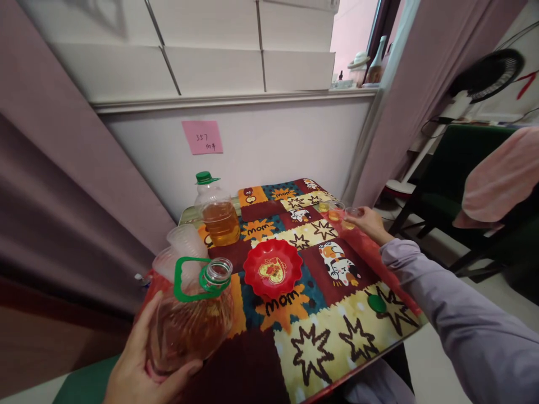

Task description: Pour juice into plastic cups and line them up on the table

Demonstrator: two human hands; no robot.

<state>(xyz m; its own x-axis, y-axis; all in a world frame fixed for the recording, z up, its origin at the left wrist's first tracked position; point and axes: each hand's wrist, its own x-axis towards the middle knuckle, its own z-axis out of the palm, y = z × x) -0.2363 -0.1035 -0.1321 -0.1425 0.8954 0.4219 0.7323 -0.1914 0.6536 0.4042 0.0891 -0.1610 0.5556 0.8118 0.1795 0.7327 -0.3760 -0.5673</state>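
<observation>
Two small cups [334, 214] already contain amber liquid at the far right, and the right hand [370, 225] pinches a third cup [348, 224], also part-filled, just beside them; the stacked cups [184, 242] look unfilled. The left hand [133, 359] clasps the uncapped bottle [191, 334] low down, palm against its side, with much liquid left inside

Green-handled jug [191, 331], red plate [254, 262], patchwork tablecloth [244, 362], cup liquid [348, 225] perhaps yellow
</observation>
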